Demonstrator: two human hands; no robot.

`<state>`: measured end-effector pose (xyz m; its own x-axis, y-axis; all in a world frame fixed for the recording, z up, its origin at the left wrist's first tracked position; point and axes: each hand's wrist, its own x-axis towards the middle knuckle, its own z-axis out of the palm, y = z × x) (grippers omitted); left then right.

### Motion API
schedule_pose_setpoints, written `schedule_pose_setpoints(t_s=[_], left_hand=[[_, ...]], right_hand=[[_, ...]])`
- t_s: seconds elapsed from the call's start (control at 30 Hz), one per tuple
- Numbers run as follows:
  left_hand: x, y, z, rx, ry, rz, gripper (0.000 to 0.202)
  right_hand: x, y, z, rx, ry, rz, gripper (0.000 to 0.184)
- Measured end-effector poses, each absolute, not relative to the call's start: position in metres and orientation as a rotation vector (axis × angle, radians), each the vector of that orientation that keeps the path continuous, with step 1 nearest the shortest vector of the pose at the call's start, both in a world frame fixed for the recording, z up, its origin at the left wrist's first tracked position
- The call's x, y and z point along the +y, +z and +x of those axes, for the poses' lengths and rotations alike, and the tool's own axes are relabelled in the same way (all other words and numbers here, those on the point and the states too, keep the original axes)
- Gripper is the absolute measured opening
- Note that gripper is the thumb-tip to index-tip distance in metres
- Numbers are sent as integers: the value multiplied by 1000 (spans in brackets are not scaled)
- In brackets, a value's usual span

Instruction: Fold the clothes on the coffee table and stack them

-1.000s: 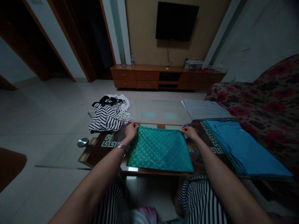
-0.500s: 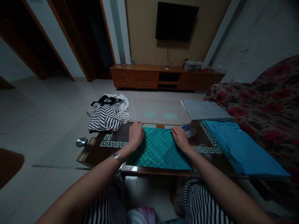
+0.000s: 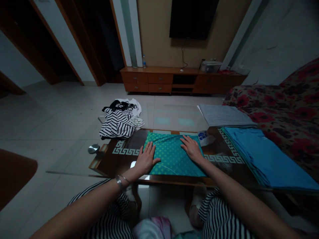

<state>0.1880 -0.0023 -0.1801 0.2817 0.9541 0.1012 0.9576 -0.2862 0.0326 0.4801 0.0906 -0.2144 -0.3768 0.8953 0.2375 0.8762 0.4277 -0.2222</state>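
Note:
A folded teal cloth with light green dots point(image 3: 171, 156) lies flat on the dark coffee table point(image 3: 107, 166), close to its front edge. My left hand point(image 3: 147, 157) rests on the cloth's left side, fingers stretched out and thumb spread. On its right side, my right hand point(image 3: 191, 148) lies palm down with the fingers apart. Neither hand grips anything. Faint creases run along the cloth's upper part. Just beyond my right hand sits a clear plastic bag point(image 3: 206, 138) with blue on it.
Folded blue clothes point(image 3: 269, 156) and a grey folded cloth point(image 3: 226, 115) lie on the right, beside a floral sofa point(image 3: 269, 103). A heap of striped clothes point(image 3: 118, 122) sits at the back left. A round metal object point(image 3: 93, 148) stands near the table's left end.
Both hands have let go of the cloth's far edge and now lie flat on it. The left hand has come nearer to me along the left side. The view has shifted slightly.

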Motion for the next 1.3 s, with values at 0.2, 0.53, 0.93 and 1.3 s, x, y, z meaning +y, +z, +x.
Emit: schedule_pose_setpoints(t_s=[0.2,0.53,0.93,1.3], left_hand=[[27,-158,203,-1778,-325,-2458,60],[78,-176,181,-1920,-260,-2571,60],[124,-162,160,-2181,-520,-2510,44],[141,-148,165,-2429,-189,-2655,53]], right_hand=[[94,-209,473,-2357,28,-1451,45],[104,-206,479,-2391,73,-1478,43],[142,-198,533,-1926,204,-1903,46],[153,-182,516,-2147,360,-1801,54]])
